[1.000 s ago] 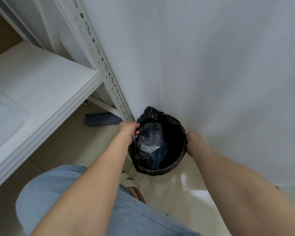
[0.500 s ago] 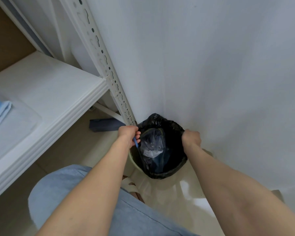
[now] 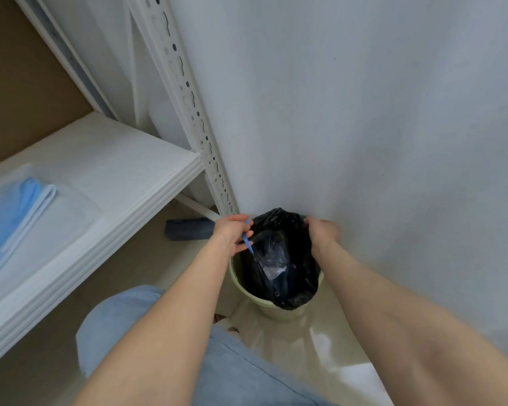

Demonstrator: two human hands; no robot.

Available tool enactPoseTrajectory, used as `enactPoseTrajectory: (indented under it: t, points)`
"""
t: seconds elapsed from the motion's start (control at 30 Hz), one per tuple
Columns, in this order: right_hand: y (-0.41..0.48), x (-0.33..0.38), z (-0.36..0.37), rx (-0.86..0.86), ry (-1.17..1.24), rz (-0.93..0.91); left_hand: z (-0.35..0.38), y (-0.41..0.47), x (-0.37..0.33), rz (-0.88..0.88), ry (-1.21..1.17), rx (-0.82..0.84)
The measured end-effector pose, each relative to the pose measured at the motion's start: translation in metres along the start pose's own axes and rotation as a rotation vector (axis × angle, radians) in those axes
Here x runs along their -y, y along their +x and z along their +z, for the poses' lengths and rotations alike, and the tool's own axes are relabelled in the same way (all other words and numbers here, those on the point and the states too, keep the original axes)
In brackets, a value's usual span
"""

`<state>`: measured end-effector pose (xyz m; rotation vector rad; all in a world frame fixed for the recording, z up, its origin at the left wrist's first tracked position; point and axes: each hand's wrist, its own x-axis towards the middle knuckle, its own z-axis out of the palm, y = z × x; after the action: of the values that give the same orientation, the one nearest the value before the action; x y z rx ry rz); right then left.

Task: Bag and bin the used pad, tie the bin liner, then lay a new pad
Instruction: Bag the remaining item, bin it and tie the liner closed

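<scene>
Black plastic bin liner [image 3: 288,288], one | right hand [image 3: 321,234] clenched on its right edge | left hand [image 3: 232,232] pinching one thin blue strip [image 3: 248,240] at its left edge | one clear plastic bag [image 3: 272,259] inside | liner sits in one pale green round bin [image 3: 247,291] | one folded blue pad [image 3: 12,218] at white shelf's [image 3: 100,159] left edge

The left hand [image 3: 232,232] and right hand [image 3: 323,234] now pull the crinkled black plastic bin liner [image 3: 294,276] up off the round pale green plastic bin [image 3: 247,291], baring its rim below the left hand. The right hand has moved inward, gripping the gathered edge.
</scene>
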<state>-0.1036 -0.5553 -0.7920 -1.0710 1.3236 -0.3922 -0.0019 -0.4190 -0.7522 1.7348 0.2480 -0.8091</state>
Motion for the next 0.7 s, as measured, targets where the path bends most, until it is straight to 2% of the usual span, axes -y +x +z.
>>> enactPoseTrajectory:
  t: [0.1,0.3,0.47,0.7]
  points:
    - [-0.004,0.012,0.005,0.032,0.055,-0.057,-0.003,-0.002,-0.007,0.043,-0.040,-0.032]
    - [-0.009,0.033,0.003,0.055,0.066,-0.132,-0.012,-0.002,-0.022,0.138,-0.077,-0.195]
    - [-0.020,0.047,0.009,0.188,0.092,-0.161,-0.018,-0.003,-0.036,0.226,-0.124,-0.265]
    - [-0.030,0.064,0.027,0.327,-0.058,-0.284,-0.013,-0.019,-0.042,0.227,-0.059,-0.024]
